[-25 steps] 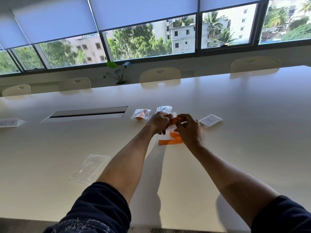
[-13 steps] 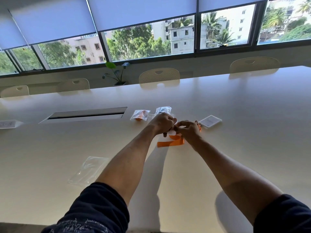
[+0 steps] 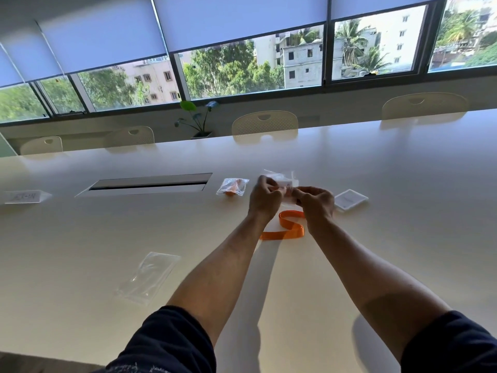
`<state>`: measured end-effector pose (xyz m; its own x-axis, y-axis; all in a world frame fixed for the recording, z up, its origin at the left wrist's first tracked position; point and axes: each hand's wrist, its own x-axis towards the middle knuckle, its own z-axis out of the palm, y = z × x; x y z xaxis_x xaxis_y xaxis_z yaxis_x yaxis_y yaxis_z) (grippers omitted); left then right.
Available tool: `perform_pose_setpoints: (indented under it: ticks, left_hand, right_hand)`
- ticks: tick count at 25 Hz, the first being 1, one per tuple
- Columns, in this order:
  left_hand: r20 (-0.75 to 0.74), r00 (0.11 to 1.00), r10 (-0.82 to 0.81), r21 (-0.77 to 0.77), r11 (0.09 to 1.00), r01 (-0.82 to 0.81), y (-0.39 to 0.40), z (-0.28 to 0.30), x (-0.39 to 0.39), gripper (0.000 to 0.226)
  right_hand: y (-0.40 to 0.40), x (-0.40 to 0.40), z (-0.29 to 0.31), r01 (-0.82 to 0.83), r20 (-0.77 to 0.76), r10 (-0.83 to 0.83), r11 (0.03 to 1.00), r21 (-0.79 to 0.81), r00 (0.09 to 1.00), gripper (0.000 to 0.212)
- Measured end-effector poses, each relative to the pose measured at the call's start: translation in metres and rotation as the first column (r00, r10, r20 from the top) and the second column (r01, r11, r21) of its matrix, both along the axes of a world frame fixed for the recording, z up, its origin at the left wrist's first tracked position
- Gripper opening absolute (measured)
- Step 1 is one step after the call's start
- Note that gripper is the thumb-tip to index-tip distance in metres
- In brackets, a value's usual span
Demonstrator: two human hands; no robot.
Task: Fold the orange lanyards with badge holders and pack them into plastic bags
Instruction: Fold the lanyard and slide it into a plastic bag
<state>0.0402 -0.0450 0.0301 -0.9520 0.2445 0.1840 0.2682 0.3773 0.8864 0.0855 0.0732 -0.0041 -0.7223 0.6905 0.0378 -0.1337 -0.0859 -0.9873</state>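
— Fingers of left hand (image 3: 265,196): curled, pinching something small and pale, likely the badge-holder end; exact hold too small to confirm.
— And right hand (image 3: 314,201)?
— Fingers likewise curled, pinched on the same small piece, tips nearly meeting the left's. Raised off the table (image 3: 403,238), both.
— Location of orange lanyard (image 3: 289,228)?
— Just below and nearward of both sets of fingertips, trailing onto the table in a loose S. Long axis crosswise, free end running out under the left wrist. Upper loop closer to the right hand.
— Judgement on the coming move?
— Probably gathering the slack strap toward the pinch; right hand better placed for the loop, left for the tail.
— Further out?
— Filled bag (image 3: 232,186) beyond and left of the left fingers; empty plastic bag (image 3: 148,275) well nearward and left; white card (image 3: 351,199) just right of the right hand.
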Motion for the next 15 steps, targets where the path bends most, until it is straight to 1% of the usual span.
perform_pose_setpoints:
  ticks: [1, 2, 3, 4, 5, 6, 8, 10, 12, 13, 14, 15]
  left_hand:
    - [0.075, 0.989, 0.127, 0.052, 0.99, -0.131, -0.001, -0.003, -0.002, 0.035]
    - [0.234, 0.956, 0.176, 0.106, 0.973, -0.205, -0.003, -0.006, -0.005, 0.043]
    - [0.394, 0.91, 0.131, 0.163, 0.964, -0.21, -0.004, -0.01, -0.007, 0.048]
    - [0.497, 0.867, 0.036, 0.215, 0.963, -0.163, -0.005, -0.016, -0.009, 0.05]
    - [0.524, 0.85, -0.059, 0.264, 0.96, -0.096, -0.005, -0.02, -0.011, 0.048]
    - [0.499, 0.858, -0.123, 0.317, 0.947, -0.048, -0.005, -0.023, -0.012, 0.043]
    - [0.429, 0.891, -0.149, 0.407, 0.912, -0.044, -0.004, -0.023, -0.016, 0.029]
    - [0.408, 0.9, -0.151, 0.467, 0.882, -0.064, -0.006, -0.022, -0.02, 0.028]
    - [0.397, 0.903, -0.164, 0.474, 0.879, -0.048, -0.012, -0.019, -0.026, 0.03]
    - [0.387, 0.907, -0.165, 0.456, 0.89, -0.032, -0.015, -0.018, -0.031, 0.03]
    - [0.38, 0.911, -0.159, 0.434, 0.9, -0.024, -0.018, -0.017, -0.035, 0.03]
    - [0.374, 0.917, -0.141, 0.415, 0.909, -0.03, -0.02, -0.016, -0.04, 0.03]
  right_hand:
    - [-0.001, -0.004, 0.001, 0.036, -0.01, -0.037, 0.999, -0.022, 0.999, 0.009]
    - [-0.002, -0.008, 0.003, 0.057, -0.022, -0.059, 0.997, -0.05, 0.998, 0.009]
    - [-0.003, -0.011, 0.004, 0.062, -0.042, -0.066, 0.994, -0.085, 0.997, 0.009]
    - [-0.004, -0.013, 0.005, 0.053, -0.065, -0.061, 0.992, -0.117, 0.996, 0.009]
    - [-0.006, -0.015, 0.005, 0.038, -0.085, -0.05, 0.99, -0.139, 0.995, 0.01]
    - [-0.008, -0.016, 0.004, 0.019, -0.095, -0.034, 0.989, -0.148, 0.995, 0.012]
    - [-0.012, -0.018, 0.001, -0.026, -0.087, 0.013, 0.988, -0.151, 0.996, 0.017]
    - [-0.012, -0.023, -0.002, -0.079, -0.081, 0.066, 0.984, -0.162, 0.995, 0.029]
    - [-0.009, -0.029, 0.0, -0.15, -0.072, 0.141, 0.977, -0.151, 0.987, 0.042]
    - [-0.008, -0.033, 0.001, -0.194, -0.064, 0.187, 0.971, -0.138, 0.98, 0.043]
    - [-0.006, -0.037, 0.002, -0.239, -0.055, 0.234, 0.964, -0.116, 0.971, 0.039]
    - [-0.006, -0.04, 0.003, -0.284, -0.045, 0.281, 0.955, -0.084, 0.959, 0.029]
